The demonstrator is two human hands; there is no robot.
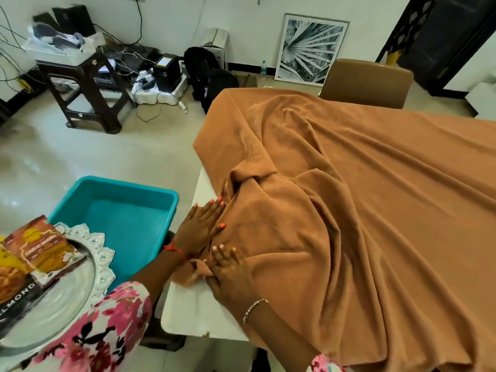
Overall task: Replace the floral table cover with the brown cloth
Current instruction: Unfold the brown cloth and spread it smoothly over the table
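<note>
One brown cloth (362, 210) is lying over the table (188, 315), wrinkled and bunched near the front-left corner, which is showing bare white. Two hands are working there: the left hand (200, 232) is pressing flat with straight fingers, and the right hand (230, 277), just beside it, is also lying released on the fabric, fingers stretched. Probably they are smoothing the folds and pushing the cloth toward the uncovered corner. The floral cover is not showing anywhere. One teal tub (166, 196) and one silver tray (102, 253) are standing at the left.
</note>
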